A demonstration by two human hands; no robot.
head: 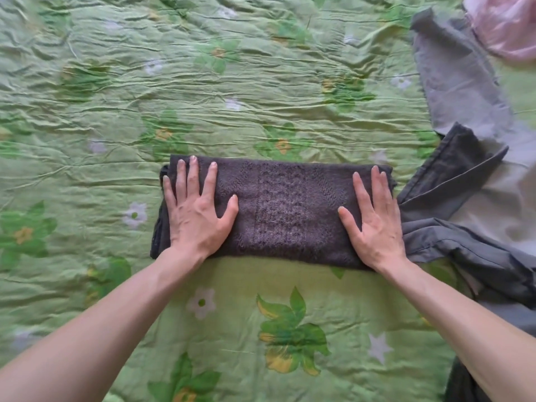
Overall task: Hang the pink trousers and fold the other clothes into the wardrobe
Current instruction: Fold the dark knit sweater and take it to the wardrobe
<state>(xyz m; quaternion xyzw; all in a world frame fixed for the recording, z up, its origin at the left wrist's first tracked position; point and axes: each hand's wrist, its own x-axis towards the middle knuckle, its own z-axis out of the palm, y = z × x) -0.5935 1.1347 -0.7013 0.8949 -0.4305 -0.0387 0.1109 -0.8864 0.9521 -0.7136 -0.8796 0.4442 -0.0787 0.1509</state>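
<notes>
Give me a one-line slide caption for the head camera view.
Both hands, left and right, press flat on a folded dark knit garment on a green floral bedspread.

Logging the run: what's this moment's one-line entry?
left hand flat | right hand flat | dark knit folded | pink trousers unhung

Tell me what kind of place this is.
Probably a bedroom at home: a green floral bedspread fills the view, both hands press a folded dark knit garment flat, and grey clothes lie loose beside it.
</notes>
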